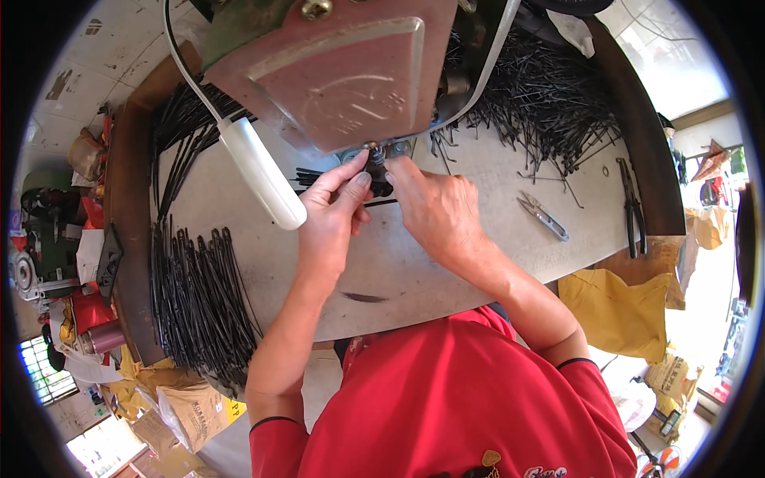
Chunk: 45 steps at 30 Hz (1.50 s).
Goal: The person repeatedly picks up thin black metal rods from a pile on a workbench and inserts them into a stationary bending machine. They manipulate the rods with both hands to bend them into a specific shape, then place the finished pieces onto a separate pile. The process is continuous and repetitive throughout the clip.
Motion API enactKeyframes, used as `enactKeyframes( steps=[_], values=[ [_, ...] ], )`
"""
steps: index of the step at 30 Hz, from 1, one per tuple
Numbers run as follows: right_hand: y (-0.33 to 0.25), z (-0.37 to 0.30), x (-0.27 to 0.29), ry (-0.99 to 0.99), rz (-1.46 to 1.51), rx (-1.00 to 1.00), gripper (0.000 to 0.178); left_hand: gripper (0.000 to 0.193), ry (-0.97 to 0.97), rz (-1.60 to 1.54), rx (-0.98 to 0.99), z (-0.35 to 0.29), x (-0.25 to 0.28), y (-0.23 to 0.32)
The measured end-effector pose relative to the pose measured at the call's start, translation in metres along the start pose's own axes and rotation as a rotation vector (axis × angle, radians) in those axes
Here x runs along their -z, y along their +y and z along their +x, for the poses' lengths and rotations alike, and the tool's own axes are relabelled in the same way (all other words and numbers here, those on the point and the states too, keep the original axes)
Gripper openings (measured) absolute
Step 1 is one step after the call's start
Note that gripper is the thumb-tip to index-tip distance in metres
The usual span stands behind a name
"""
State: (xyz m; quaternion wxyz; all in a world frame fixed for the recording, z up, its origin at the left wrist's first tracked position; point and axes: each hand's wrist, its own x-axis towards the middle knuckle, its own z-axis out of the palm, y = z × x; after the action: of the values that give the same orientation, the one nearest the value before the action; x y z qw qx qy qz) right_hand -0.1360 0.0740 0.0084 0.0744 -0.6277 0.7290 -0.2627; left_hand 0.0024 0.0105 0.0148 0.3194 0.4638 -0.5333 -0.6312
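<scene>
Both my hands are close together under the front of a machine head (351, 80) with a worn maroon cover. The fingers of my left hand (331, 203) are pinched together just beneath its lower edge. My right hand (442, 207) is curled beside it, fingertips at the machine's small metal working parts (374, 153). A small dark shape shows between the hands, too hidden to name. Left of my left fingers, the ends of several black rods (307, 176) stick out. A white tubular lamp (263, 175) hangs in front of the machine at the left.
Bundled thin black rods (199, 295) lie at the table's left, with another bundle (187, 127) farther back. A tangled heap of hooked black rods (550, 95) covers the far right. Small thread snips (544, 215) and black-handled pliers (632, 211) lie at the right of the grey tabletop (446, 279).
</scene>
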Motion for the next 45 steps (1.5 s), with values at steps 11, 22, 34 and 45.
enactKeyframes(
  steps=[11, 22, 34, 45],
  values=[
    [0.002, 0.012, 0.013, -0.061, 0.38, -0.064, 0.013, 0.017, 0.071, 0.198, -0.423, 0.014, 0.012, -0.008],
    [-0.001, 0.002, 0.025, -0.012, 0.37, 0.068, 0.015, 0.03, -0.377, -0.449, 0.212, 0.005, 0.015, -0.001],
    [0.001, -0.041, -0.019, 0.043, 2.041, -0.736, 0.018, 0.02, -0.286, -0.483, 0.065, -0.022, 0.008, -0.003],
    [0.007, -0.047, 0.028, 0.091, 0.849, -0.362, 0.021, 0.021, 0.821, 1.324, -0.444, 0.078, 0.218, 0.005]
  ],
)
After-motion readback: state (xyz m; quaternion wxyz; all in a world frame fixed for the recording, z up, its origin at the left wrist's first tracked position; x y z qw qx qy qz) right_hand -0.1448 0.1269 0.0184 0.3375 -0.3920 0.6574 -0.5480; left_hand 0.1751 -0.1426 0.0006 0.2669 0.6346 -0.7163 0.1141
